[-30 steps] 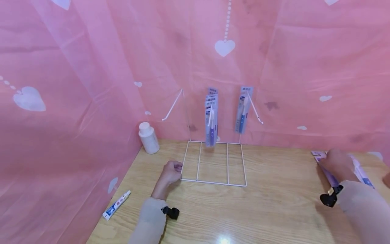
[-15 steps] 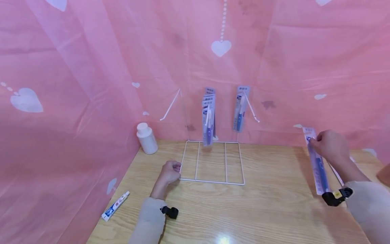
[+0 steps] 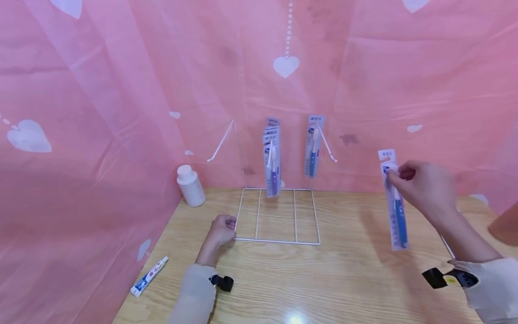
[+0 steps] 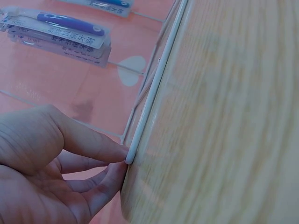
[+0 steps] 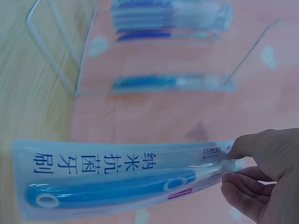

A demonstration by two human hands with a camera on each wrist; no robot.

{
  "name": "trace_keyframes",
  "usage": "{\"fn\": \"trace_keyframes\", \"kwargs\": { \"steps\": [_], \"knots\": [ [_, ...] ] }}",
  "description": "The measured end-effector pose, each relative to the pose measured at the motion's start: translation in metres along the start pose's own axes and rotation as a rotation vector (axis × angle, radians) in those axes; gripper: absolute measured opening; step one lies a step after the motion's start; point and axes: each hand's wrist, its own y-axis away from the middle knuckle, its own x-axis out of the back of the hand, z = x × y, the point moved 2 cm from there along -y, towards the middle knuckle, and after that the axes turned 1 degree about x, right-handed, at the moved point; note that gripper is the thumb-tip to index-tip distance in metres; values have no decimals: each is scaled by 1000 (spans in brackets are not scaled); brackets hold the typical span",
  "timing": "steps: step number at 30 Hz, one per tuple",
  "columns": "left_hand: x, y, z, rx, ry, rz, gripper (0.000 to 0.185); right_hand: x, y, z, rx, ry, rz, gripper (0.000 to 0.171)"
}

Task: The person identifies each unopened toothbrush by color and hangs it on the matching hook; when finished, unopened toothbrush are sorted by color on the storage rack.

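My right hand point(image 3: 429, 186) pinches a packaged toothbrush point(image 3: 398, 220) near its top, holding it upright above the table. Its handle is blue, and the clear pack shows large printed characters in the right wrist view. My left hand point(image 3: 221, 230) pinches the front left corner of a white wire display rack point(image 3: 277, 241) at its base, as the left wrist view shows. Several toothbrush packs point(image 3: 273, 175), the front one purple, hang on the rack's middle hook. A blue toothbrush pack point(image 3: 312, 157) hangs on the right hook. The left hook point(image 3: 220, 143) bears nothing.
A white bottle point(image 3: 191, 186) stands at the back left of the wooden table point(image 3: 344, 283). A toothpaste tube point(image 3: 149, 276) lies at the left edge. A pink curtain point(image 3: 364, 90) rises behind. A rounded brownish shape point(image 3: 506, 227), partly cut off, shows at the right edge.
My right hand has picked up the blue toothbrush pack from the right of the table, raised it and moved it left toward the rack. My left hand stays on the rack's corner.
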Motion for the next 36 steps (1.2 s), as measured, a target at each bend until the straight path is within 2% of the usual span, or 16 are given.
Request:
{"fn": "trace_keyframes", "kwargs": {
  "steps": [6,12,18,27,36],
  "knots": [
    [-1,0,1,-3,27,-1,52,6,12,-36,118,-54,134,23],
    [-5,1,1,-5,43,-11,54,10,26,-69,185,-137,220,16],
    [-3,-1,1,14,30,-6,54,10,31,-97,300,-183,314,10],
    [2,1,2,21,26,-3,55,3,40,-125,416,-167,305,6],
    [0,-1,-1,12,43,0,53,-5,35,-132,403,-96,301,8]
  ]
}}
